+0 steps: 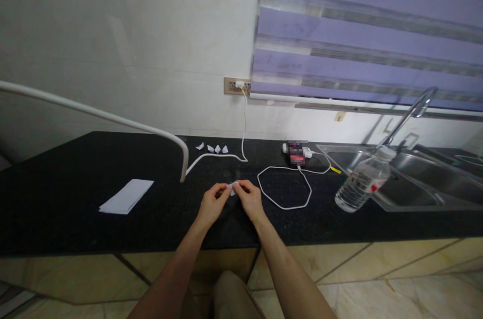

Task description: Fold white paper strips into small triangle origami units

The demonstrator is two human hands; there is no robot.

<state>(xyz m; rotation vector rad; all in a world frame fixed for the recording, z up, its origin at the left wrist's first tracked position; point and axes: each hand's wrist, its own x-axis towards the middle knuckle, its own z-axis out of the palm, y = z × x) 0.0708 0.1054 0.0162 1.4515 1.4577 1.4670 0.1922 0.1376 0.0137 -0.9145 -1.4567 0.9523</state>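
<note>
Between the fingertips of both hands is a small piece of white paper (233,191), mostly covered by the fingers. My left hand (213,202) pinches it from the left, and my right hand (249,199) pinches it from the right, just above the black counter. Farther back, several small folded paper pieces (218,149) sit in a row. To the left lies a stack of white paper sheets (127,196), flat on the counter.
A white cable (245,123) runs from a wall socket (230,86) across the black counter (68,198). To the right are a phone-like device (296,153), a looped white cable (284,208), a water bottle (364,180) and a steel sink (385,203). A white curved bar (113,116) crosses the left side.
</note>
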